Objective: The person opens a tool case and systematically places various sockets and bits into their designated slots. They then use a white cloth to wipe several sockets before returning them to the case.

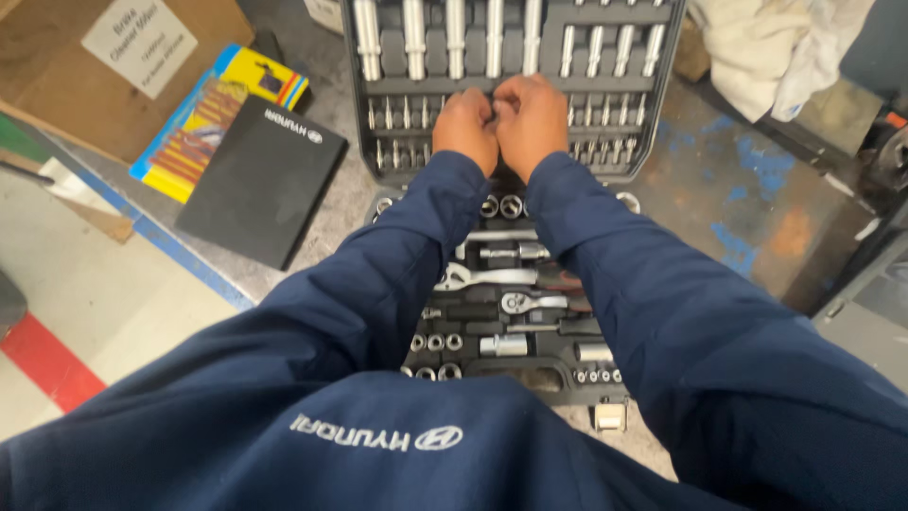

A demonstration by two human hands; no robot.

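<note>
An open dark grey socket set case [653,104] lies on a worn workbench in front of me. Its raised lid holds rows of long sockets and bits. The lower tray [530,326] holds ratchets, extensions and small sockets. My left hand [465,128] and my right hand [532,121] are fisted and pressed together over the middle of the case, near the rows of small bits. Their fingers are curled away from me, so whatever they pinch is hidden. Both arms wear dark blue sleeves.
A black booklet [260,180] lies left of the case, partly over a yellow and blue card pack [203,123]. A cardboard box [104,66] sits at the far left. White rags [776,47] lie at the back right. The bench edge [170,246] runs diagonally at the left.
</note>
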